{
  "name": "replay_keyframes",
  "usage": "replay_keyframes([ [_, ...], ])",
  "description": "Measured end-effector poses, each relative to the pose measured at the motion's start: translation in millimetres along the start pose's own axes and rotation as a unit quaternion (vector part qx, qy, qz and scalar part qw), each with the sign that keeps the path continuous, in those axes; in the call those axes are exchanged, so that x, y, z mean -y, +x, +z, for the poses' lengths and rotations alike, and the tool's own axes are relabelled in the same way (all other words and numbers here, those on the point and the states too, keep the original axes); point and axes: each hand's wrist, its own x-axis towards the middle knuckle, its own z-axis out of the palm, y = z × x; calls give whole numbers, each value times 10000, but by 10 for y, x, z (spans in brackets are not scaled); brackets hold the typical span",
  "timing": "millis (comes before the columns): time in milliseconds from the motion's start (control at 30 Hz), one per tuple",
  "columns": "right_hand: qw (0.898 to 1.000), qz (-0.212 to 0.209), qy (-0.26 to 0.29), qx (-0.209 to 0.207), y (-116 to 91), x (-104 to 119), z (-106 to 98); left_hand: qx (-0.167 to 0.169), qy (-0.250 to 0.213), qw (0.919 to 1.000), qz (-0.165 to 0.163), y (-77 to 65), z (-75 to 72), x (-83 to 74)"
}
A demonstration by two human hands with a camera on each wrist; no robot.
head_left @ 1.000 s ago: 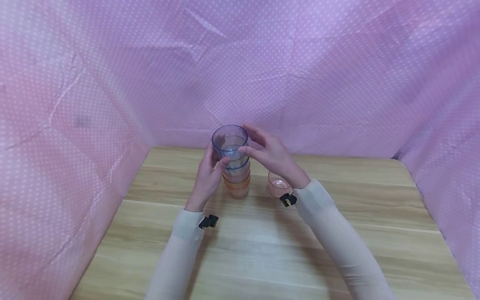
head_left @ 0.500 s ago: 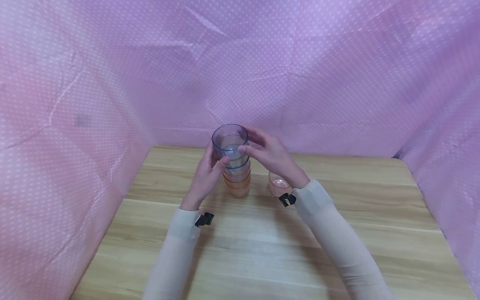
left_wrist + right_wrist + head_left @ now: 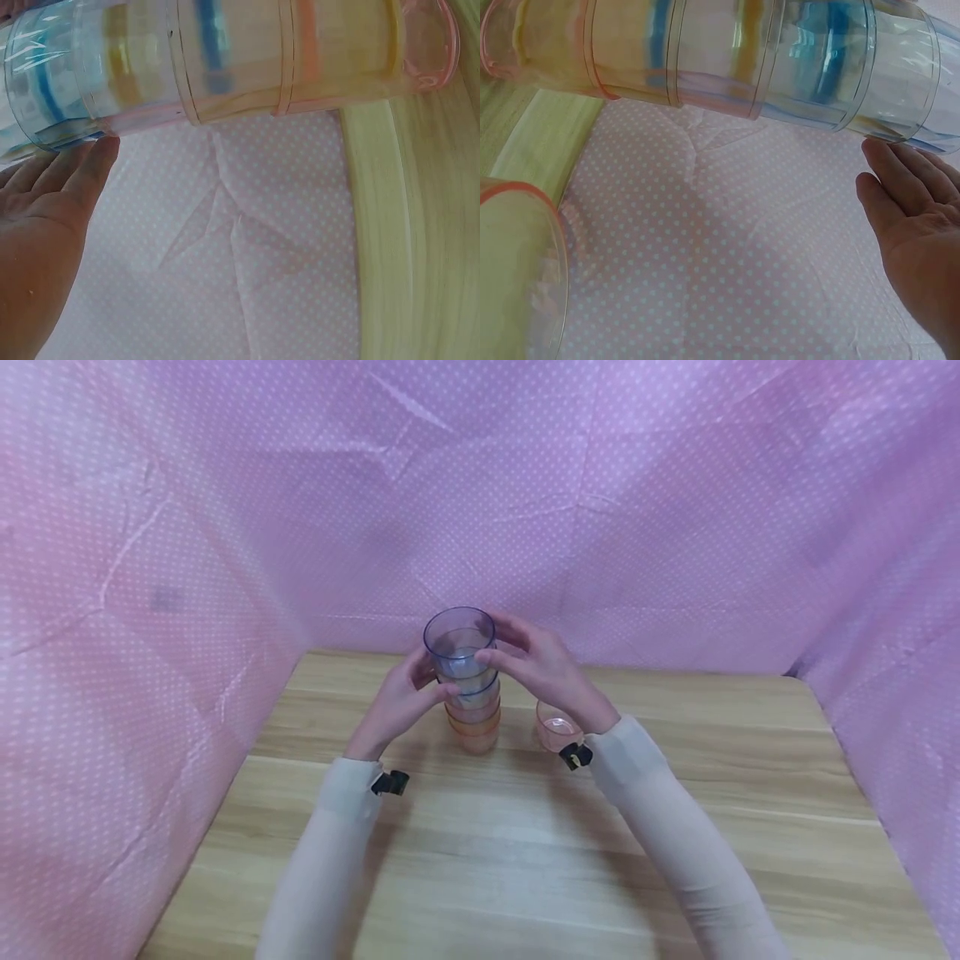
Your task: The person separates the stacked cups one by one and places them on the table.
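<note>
Well, pink cloth (image 3: 585, 510): dotted with white and creased, it is hanging beyond the left hand (image 3: 401, 697) and the right hand (image 3: 543, 668), and to either side of them.
Wooden table (image 3: 487, 860): pale and grained, it is lying beneath both hands and stretching well to the near side of them.
Pale sleeves (image 3: 318, 860): they are covering both forearms and ending short of the hands.
Stack of cups (image 3: 475, 714): clear tumblers, nested one in another, are standing upright on the table between the two hands; pinkish and orange tints are showing low down, bluish ones higher up.
Right hand: it is holding the top cup (image 3: 459, 647) from its own side, the thumb lying along the near wall and the fingers reaching round the far one.
Left hand: a little lower, it is holding the stack around the top cup's lower part, its thumb resting in front and its fingers behind; how firmly it is pressing, I cannot tell.
Top cup: blue-rimmed and mouth up, it is sitting highest, between the hands.
Loose cup (image 3: 553, 732): pinkish, it is standing on the table apart from the stack, partly hiding behind the right wrist.
Black clips (image 3: 391, 783): one is sitting at the inner edge of each cuff.
</note>
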Motion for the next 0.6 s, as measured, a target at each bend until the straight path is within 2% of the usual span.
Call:
replay_keyframes([
  [300, 9993, 72, -370, 42, 14, 25, -1, -197, 151, 9997, 34, 17, 7, 11],
  [600, 9990, 166, -388, 168, 84, 62, 73, -238, 207, 9994, 124, -9, 49, 10],
])
